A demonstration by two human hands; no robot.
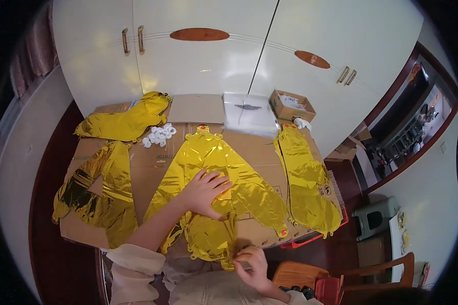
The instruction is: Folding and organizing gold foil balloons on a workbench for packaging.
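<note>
A flat gold foil balloon [249, 185] spreads over the middle of the cardboard-covered table, with small tabs and red dots at its ends. Across it lies my left hand [206, 193], fingers spread and palm down on the foil. A rounded gold foil piece [208, 236] hangs toward me over the near edge; whether it belongs to the same balloon I cannot tell. At its lower right corner my right hand [252, 267] is closed, thumb and fingers pinching the foil's edge.
More flat gold balloons lie on the left [99, 193], at the back left [122, 119] and on the right [308, 178]. White rings [159, 135], a clear plastic bag stack [249, 114] and a small carton [292, 107] line the back. A wooden chair [295, 274] stands near right.
</note>
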